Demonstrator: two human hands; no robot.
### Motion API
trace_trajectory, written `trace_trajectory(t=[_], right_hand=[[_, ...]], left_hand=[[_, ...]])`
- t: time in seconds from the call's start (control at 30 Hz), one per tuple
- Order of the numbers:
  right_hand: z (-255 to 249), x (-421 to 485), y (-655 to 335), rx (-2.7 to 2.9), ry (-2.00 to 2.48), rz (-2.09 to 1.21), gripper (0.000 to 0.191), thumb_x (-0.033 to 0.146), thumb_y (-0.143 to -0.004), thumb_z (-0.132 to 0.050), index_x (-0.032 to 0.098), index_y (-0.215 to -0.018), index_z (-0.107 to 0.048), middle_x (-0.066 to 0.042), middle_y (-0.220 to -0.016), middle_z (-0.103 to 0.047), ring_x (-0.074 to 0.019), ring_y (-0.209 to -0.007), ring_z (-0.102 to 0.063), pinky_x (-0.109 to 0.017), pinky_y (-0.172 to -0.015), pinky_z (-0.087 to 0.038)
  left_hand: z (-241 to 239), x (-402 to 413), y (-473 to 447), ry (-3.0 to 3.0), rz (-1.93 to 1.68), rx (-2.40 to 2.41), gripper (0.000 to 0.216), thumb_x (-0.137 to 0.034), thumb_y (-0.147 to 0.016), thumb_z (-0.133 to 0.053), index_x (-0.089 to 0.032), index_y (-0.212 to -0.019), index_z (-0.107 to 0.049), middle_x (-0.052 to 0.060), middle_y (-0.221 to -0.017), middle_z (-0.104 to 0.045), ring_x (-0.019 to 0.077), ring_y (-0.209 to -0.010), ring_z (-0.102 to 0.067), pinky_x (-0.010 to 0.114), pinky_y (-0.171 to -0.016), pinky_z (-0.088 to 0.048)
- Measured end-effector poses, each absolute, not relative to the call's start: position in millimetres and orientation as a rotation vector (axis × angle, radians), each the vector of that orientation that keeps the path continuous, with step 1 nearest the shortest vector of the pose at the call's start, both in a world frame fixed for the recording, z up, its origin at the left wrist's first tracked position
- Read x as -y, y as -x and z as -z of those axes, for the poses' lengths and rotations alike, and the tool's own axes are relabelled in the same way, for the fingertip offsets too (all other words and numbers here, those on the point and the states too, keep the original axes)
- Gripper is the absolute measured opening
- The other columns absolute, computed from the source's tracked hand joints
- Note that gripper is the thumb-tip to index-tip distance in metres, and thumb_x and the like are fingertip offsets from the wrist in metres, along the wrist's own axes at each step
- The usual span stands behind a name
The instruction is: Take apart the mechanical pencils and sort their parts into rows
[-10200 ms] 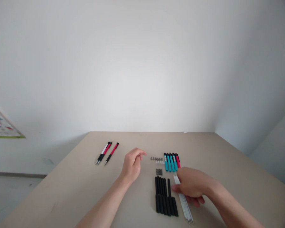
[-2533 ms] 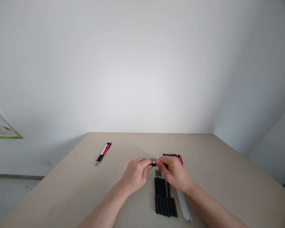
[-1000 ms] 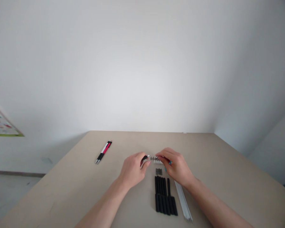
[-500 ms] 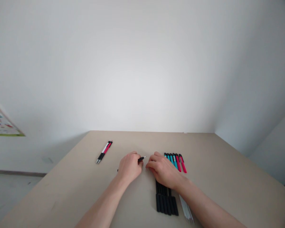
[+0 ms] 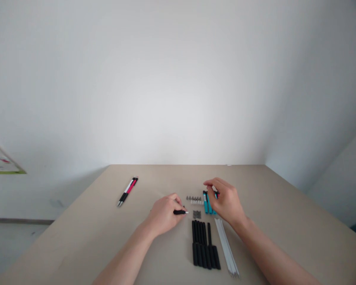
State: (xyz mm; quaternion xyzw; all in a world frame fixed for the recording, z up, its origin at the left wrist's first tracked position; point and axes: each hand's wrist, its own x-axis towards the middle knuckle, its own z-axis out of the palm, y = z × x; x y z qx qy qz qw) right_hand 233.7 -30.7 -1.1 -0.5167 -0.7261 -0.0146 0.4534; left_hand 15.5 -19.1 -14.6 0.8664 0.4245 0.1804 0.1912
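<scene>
My left hand (image 5: 166,213) is closed around a black pen barrel (image 5: 179,212), with a thin pale tip sticking out at its right end. My right hand (image 5: 225,200) hovers over the upper pen barrels, thumb and forefinger slightly apart with nothing visible between them. Beneath it lie teal pen barrels (image 5: 205,202); the red ones beside them are mostly hidden by the hand. Between my hands are a row of small metal tips (image 5: 193,198), small white pieces (image 5: 196,202) and several springs (image 5: 197,214).
Several black barrels and grips (image 5: 206,256) lie in rows nearer me. White refills (image 5: 227,248) lie to their right. Two assembled pens (image 5: 127,191), one white and black, one red and black, rest at the left of the beige table (image 5: 86,233). A wall stands behind.
My right hand has moved right and up, away from my left hand to the teal barrels, uncovering the small parts and springs. My left hand still holds the black barrel, now turned more level.
</scene>
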Motion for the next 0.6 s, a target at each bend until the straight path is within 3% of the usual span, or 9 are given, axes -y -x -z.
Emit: trace_trajectory(t=[0.6], right_hand=[[-0.4,31.9,-230.3,1.780,1.323,0.027,0.017,0.014,-0.079,-0.046,0.018,-0.082,-0.063,-0.003,-0.079,-0.064,-0.0162,-0.072,-0.059,-0.026,-0.065,-0.042]], left_hand=[[24.5,12.4,-25.7,-2.463,-0.593,-1.351,0.020,-0.023,-0.084,-0.052,-0.028,-0.091,-0.070,-0.002,-0.100,-0.063,0.0142,-0.081,-0.061,0.024,-0.071,-0.042]])
